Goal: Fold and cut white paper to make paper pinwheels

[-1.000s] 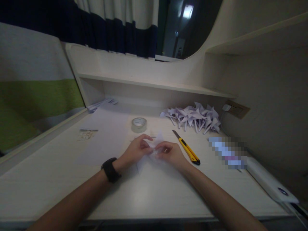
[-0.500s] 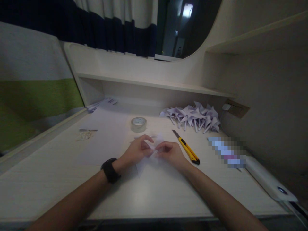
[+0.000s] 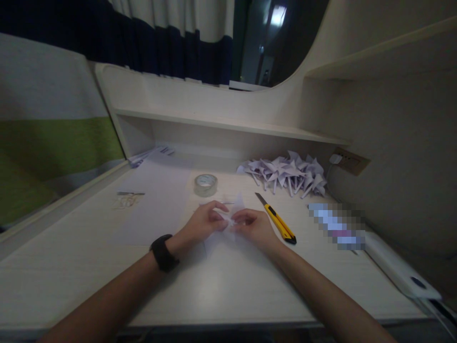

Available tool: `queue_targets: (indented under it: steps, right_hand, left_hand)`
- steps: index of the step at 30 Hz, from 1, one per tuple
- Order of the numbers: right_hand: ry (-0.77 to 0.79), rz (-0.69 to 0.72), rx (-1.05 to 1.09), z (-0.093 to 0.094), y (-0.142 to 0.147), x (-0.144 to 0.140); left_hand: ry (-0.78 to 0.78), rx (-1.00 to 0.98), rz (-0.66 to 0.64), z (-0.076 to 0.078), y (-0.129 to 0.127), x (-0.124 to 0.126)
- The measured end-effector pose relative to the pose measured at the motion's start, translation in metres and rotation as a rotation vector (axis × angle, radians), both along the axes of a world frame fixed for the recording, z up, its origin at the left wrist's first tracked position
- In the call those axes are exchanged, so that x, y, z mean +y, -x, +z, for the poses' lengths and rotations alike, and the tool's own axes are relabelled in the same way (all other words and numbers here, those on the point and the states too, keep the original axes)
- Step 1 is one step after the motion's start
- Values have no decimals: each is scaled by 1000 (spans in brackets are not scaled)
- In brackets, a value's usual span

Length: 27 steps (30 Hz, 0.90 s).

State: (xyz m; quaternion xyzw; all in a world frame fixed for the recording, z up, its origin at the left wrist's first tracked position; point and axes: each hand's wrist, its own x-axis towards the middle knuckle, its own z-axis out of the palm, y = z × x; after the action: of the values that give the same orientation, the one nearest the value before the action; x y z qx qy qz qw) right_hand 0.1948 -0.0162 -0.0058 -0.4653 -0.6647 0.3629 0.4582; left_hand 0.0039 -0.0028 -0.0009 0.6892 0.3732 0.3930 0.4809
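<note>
Between my hands, over the middle of the desk, is a white paper pinwheel (image 3: 238, 204) with a pointed blade sticking up at the back. My left hand (image 3: 203, 223), with a black watch at the wrist, pinches its left side between thumb and fingers. Bent fingers of my right hand (image 3: 256, 229) close on it near its centre. The fingertips almost meet there, and what lies exactly under them is hidden. Right of my right hand lies a yellow utility knife (image 3: 280, 225), its blade out. A roll of clear tape (image 3: 205, 190) rests behind my left hand.
Several finished paper pinwheels (image 3: 287, 171) are heaped at the back right. White paper sheets (image 3: 153, 205) cover the left of the desk, with small beige bits (image 3: 126, 201) beside them. A blurred-out object (image 3: 335, 226) and a white lamp-like bar (image 3: 400, 267) lie on the right.
The paper has shifted slightly in my fingers, and its back blade now stands out more clearly. Both hands stay nearly in place; nothing else has moved.
</note>
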Motion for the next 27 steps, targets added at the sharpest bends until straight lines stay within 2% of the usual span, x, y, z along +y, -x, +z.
queue_targets:
  steps: [9, 22, 27]
  right_hand:
    - [-22, -7, -9, -4, -2, 2]
    - [-30, -24, -87, 2, -2, -1]
    - [-86, -9, -93, 4, -1, -3]
  left_hand:
    - [12, -31, -2, -1, -1, -2]
    - [138, -125, -90, -3, 0, -2]
    - [75, -71, -10, -1, -2, -2]
